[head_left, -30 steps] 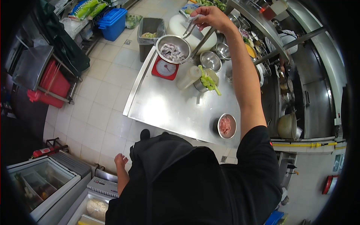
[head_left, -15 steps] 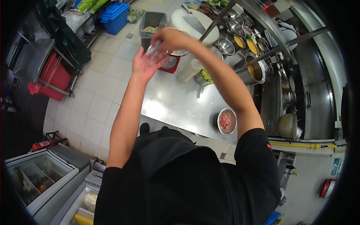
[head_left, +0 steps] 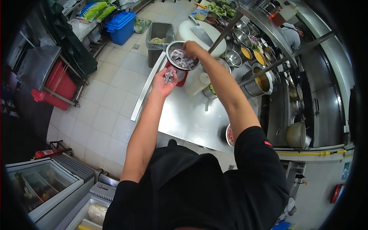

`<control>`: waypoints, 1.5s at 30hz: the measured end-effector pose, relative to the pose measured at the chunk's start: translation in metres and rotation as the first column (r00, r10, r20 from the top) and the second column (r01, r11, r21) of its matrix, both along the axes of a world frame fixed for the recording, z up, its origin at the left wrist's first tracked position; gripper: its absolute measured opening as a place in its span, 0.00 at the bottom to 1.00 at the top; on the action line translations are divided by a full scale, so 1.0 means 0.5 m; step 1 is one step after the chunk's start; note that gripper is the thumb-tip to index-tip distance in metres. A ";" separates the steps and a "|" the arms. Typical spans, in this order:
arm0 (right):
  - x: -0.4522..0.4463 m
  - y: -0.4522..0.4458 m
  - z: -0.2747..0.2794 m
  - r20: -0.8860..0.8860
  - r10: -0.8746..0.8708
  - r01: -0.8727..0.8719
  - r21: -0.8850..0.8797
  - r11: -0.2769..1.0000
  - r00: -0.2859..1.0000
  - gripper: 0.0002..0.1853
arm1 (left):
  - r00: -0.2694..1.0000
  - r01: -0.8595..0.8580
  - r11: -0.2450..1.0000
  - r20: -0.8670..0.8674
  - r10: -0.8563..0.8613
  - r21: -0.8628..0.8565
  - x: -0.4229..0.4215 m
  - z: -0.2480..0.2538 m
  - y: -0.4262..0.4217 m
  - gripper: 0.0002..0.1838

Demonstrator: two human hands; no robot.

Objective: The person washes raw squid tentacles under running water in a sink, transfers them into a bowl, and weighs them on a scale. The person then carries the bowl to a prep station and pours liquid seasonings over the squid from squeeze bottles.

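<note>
A steel bowl (head_left: 168, 57) of greyish-white raw seafood pieces (head_left: 181, 58) sits on a red kitchen scale (head_left: 182, 82). My left hand (head_left: 165, 85), palm up with fingers curled, cups some of the same pieces just beside the bowl's near-left rim. My right hand (head_left: 194, 50) reaches over the bowl's right side with its fingers bent down toward the pieces; the fingertips are hidden. Close to the scale stand a squeeze bottle (head_left: 198, 84) with pale contents and a steel container of green vegetables (head_left: 210, 91).
A round white cutting board (head_left: 188, 30) bears a cleaver (head_left: 202, 35) beyond the bowl. Behind it stands a lined bin (head_left: 155, 53). A bowl of pink meat (head_left: 230, 135) lies partly under my right arm. A metal rack post (head_left: 226, 28) rises near my right hand. Another person (head_left: 290, 36) is at far right.
My left hand, earlier with fingers spread near my right hand, now cups seafood pieces. My right hand has lowered to the bowl. The view has shifted, uncovering the bowl's contents.
</note>
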State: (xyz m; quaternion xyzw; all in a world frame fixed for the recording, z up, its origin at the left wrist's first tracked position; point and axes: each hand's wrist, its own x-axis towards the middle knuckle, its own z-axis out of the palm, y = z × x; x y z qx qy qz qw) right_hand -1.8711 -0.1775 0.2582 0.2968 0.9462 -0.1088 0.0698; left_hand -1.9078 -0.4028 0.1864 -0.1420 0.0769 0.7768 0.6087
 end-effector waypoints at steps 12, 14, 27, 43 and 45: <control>0.053 -0.022 0.139 -0.186 -0.101 0.076 -0.138 0.988 0.977 0.07 | 0.986 -0.009 1.000 -0.168 0.004 -0.029 -0.031 0.013 -0.041 0.11; 0.065 -0.027 0.159 -0.243 -0.123 0.063 -0.241 0.968 0.962 0.07 | 0.984 -0.024 0.999 -0.176 0.018 -0.033 -0.030 0.012 -0.034 0.11; 0.104 -0.135 0.298 -0.463 0.046 -0.197 -0.283 0.939 0.885 0.07 | 0.957 -0.007 0.993 -0.288 -0.028 -0.122 -0.050 0.082 0.033 0.12; 0.040 -0.248 0.215 -0.387 0.166 -0.263 -0.212 0.941 0.907 0.21 | 0.933 -0.103 0.992 -0.352 0.069 -0.078 -0.067 0.109 0.000 0.15; 0.040 -0.158 0.157 -0.331 0.155 -0.176 -0.035 0.984 0.931 0.18 | 0.956 -0.102 0.992 -0.282 0.077 -0.074 -0.078 0.083 -0.002 0.15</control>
